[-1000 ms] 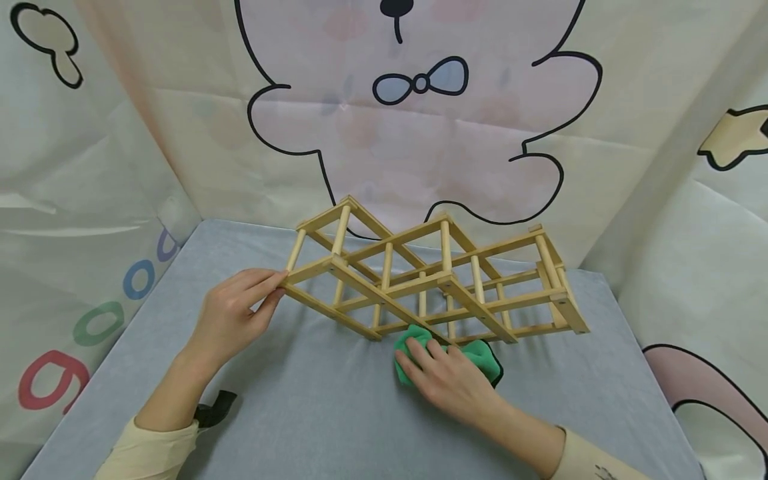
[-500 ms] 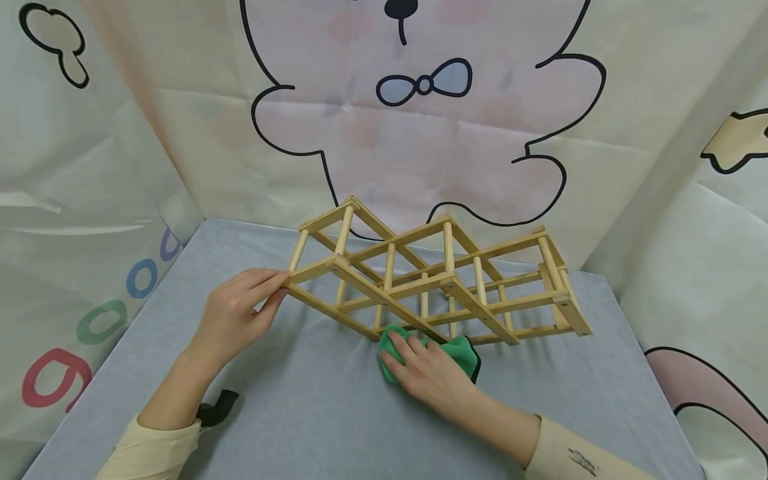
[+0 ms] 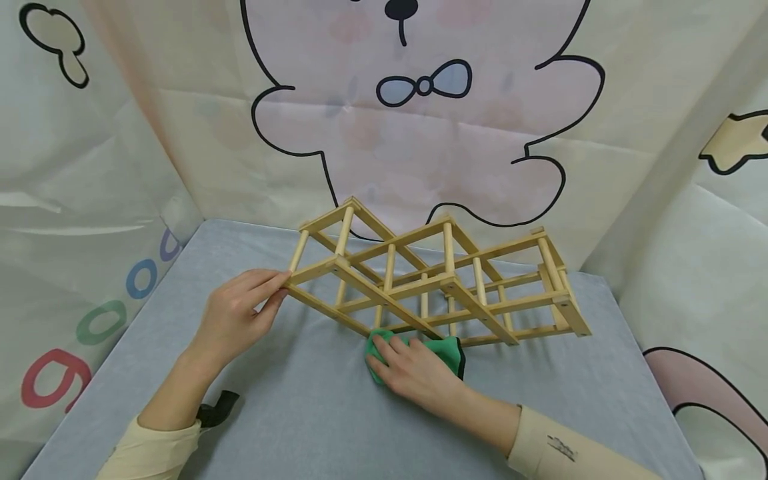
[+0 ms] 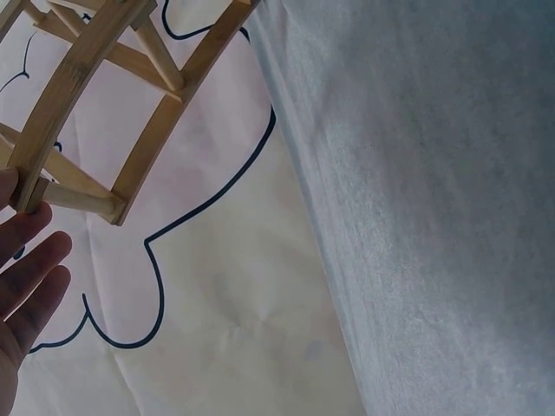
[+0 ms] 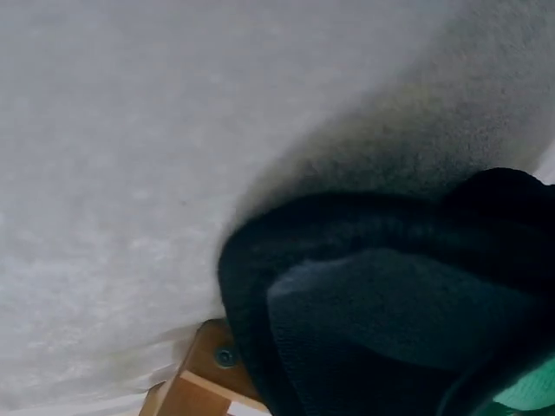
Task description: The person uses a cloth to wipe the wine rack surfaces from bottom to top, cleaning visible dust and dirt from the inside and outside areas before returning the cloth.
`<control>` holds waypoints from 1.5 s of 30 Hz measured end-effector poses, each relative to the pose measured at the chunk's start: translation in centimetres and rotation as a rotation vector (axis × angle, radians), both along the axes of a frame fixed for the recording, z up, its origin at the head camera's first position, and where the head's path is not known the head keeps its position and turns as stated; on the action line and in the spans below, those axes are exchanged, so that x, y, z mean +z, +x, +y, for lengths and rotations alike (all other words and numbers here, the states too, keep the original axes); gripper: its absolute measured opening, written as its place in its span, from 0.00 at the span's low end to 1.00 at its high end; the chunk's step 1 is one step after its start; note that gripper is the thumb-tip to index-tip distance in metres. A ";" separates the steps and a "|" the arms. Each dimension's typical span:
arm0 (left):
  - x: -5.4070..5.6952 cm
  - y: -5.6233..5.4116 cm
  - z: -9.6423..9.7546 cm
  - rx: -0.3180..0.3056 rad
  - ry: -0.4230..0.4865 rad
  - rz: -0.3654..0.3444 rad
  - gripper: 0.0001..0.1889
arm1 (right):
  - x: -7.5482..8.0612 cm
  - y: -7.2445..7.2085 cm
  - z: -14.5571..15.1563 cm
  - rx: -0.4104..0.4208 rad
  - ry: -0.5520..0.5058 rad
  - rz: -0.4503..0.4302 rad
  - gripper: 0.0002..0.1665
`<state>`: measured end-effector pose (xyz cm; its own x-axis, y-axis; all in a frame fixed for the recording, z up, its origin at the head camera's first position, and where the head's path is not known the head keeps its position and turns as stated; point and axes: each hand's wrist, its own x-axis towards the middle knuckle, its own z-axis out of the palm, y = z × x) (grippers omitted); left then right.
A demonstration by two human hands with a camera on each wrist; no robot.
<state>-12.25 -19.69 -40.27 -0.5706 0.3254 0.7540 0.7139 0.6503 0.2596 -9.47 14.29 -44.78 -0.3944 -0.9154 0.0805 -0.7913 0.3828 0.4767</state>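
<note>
A folding wooden wine rack (image 3: pixel 414 300), built of pale slats joined by round dowels in a zigzag, stands opened out across the table. My left hand (image 3: pixel 240 313) pinches its left end corner between thumb and fingers; in the left wrist view the fingertips (image 4: pixel 33 221) meet that slat end. My right hand (image 3: pixel 414 370) grips a bunched green cloth (image 3: pixel 449 352) with black edging, at the rack's lower front slats. Close to the lens in the right wrist view, the cloth's dark edge (image 5: pixel 321 217) covers much of the scene, with a screwed slat end (image 5: pixel 217 355) beside it.
The table (image 3: pixel 336 427) has a grey-blue cover. Behind it hangs a printed backdrop (image 3: pixel 420 147) with a cartoon figure, close to the rack's back side. A black strap end (image 3: pixel 219 408) sticks out at the left wrist.
My right hand has slid left with the green cloth along the rack's lower front edge. The left hand keeps its pinch and the rack stays in place.
</note>
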 end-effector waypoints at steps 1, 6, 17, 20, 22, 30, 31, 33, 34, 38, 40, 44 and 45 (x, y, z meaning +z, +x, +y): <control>0.0 0.0 0.0 0.002 -0.001 -0.001 0.19 | 0.0 -0.1 -0.2 0.003 -0.006 0.003 0.18; 0.0 0.0 0.0 0.004 0.002 -0.002 0.19 | 0.5 -0.2 -1.5 0.030 -0.041 0.029 0.17; -0.1 0.0 0.1 0.000 0.010 0.011 0.19 | 1.6 -0.2 -4.9 0.104 -0.141 0.110 0.26; -0.1 0.0 0.0 -0.001 0.009 0.007 0.19 | 1.9 -0.1 -5.6 0.119 -0.128 0.135 0.22; -0.1 0.0 0.0 -0.002 0.007 0.007 0.19 | 2.3 0.0 -6.1 0.112 -0.100 0.148 0.18; -0.1 0.0 0.1 -0.002 0.007 0.011 0.20 | 3.2 -0.4 -6.6 0.044 -0.035 0.173 0.17; -0.1 0.0 0.1 -0.002 0.008 0.010 0.20 | 3.2 -0.4 -6.5 0.039 -0.040 0.173 0.17; -0.1 0.0 0.1 -0.002 0.009 0.006 0.20 | 3.3 -0.4 -6.3 0.031 -0.070 0.174 0.17; 0.0 0.0 0.1 0.000 0.008 0.002 0.20 | 3.3 -0.4 -6.1 0.025 -0.087 0.174 0.17; 0.0 0.0 0.0 0.002 0.008 0.003 0.20 | 3.8 -0.5 -5.4 0.006 -0.161 0.165 0.16; 0.0 0.0 0.0 0.000 0.009 0.006 0.19 | 4.1 -0.5 -5.0 0.001 -0.180 0.163 0.16; 0.0 0.0 0.0 -0.003 0.007 0.007 0.17 | 4.5 -0.3 -4.3 0.000 -0.192 0.164 0.17; 0.0 0.0 0.0 -0.004 0.007 0.009 0.17 | 4.6 -0.2 -4.1 0.001 -0.196 0.168 0.17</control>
